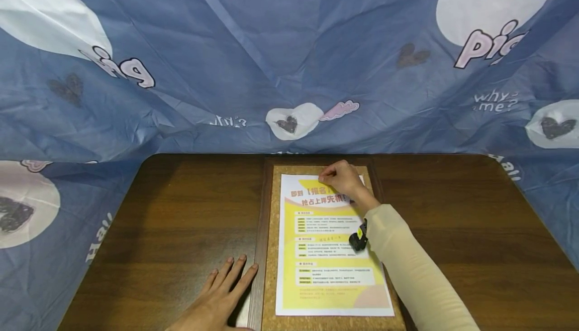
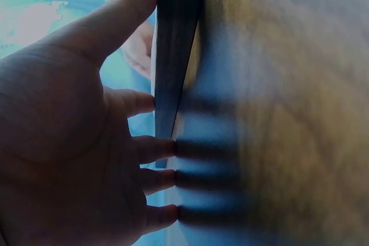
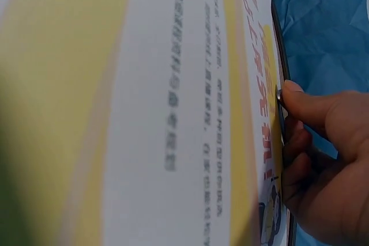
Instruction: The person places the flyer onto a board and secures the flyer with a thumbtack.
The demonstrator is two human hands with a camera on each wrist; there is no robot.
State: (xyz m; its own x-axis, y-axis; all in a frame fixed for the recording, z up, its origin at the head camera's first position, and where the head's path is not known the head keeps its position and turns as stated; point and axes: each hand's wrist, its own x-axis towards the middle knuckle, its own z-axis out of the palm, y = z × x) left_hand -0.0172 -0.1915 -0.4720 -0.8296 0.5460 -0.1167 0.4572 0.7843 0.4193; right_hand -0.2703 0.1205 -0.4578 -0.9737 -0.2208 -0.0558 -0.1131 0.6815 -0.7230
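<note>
A yellow and white printed poster (image 1: 334, 291) lies on a framed cork board (image 1: 270, 270). At the poster's top edge my right hand (image 1: 346, 179) pinches a small silver thumbtack (image 3: 279, 95) between thumb and curled fingers, against the paper. In the right wrist view the thumb covers much of the thumbtack. My left hand (image 1: 214, 301) has its fingers spread on the table beside the board. Its thumb and index finger touch the side of the wooden frame (image 2: 176, 33) in the left wrist view.
The board rests on a dark brown wooden table (image 1: 199, 205), which extends to both sides of it. Behind the table hangs a blue patterned cloth (image 1: 235, 70). A black wrist device (image 1: 359, 238) sits on the right forearm, above the poster.
</note>
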